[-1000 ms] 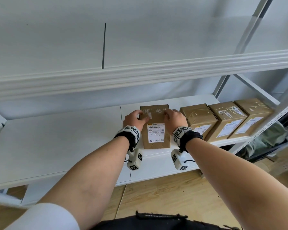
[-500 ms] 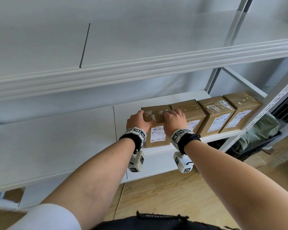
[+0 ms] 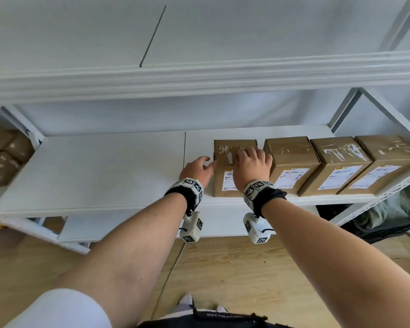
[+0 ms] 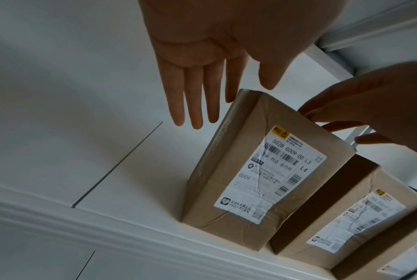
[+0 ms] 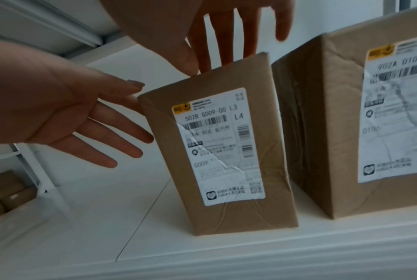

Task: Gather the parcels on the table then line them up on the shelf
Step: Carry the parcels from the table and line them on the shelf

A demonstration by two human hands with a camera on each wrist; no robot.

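Note:
A brown taped parcel (image 3: 233, 147) with a white label stands upright on the white shelf board (image 3: 104, 174), leftmost in a row of several. A narrow gap separates it from the neighbouring parcel (image 3: 291, 159). My right hand (image 3: 252, 164) lies over its top, and the straight fingertips (image 5: 202, 62) touch the top edge. My left hand (image 3: 199, 169) is flat and spread just beside the parcel's left side, holding nothing. The left wrist view shows those fingers (image 4: 193, 106) straight and next to the parcel (image 4: 269, 170). Whether they touch the parcel I cannot tell.
Two more labelled parcels (image 3: 339, 159) (image 3: 386, 157) complete the row up to the perforated right post (image 3: 407, 181). An upper shelf rail (image 3: 199, 79) hangs overhead. More brown parcels (image 3: 3, 155) sit in the bay at far left. Bare board stretches left of my hands.
Both hands gripped the parcel's top and slid it right toward the row. Now my left hand has come off and opened beside it, and my right fingers only rest on top.

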